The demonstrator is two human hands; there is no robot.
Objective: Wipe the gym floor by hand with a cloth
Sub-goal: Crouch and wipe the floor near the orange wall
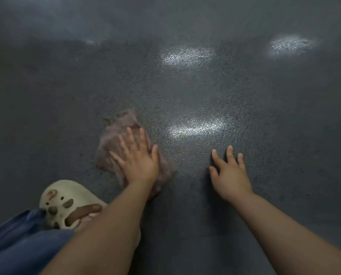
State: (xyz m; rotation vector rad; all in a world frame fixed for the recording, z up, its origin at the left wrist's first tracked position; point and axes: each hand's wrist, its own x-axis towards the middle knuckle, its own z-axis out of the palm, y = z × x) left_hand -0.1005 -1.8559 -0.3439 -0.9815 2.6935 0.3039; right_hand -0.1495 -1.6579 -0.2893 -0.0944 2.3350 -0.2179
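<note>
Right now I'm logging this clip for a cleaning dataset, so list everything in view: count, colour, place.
cloth: one, dusty pink, crumpled flat on the floor left of centre, under the left hand.
floor: one, dark grey speckled, fills the view, with bright light reflections ahead and to the right.
clog: one, cream with holes, lower left, on the person's foot.
trouser leg: one, blue, bottom left corner.
left hand: one, fingers straight, pressing on the cloth.
right hand: one, fingers spread, on the bare floor, right of the cloth.
</note>
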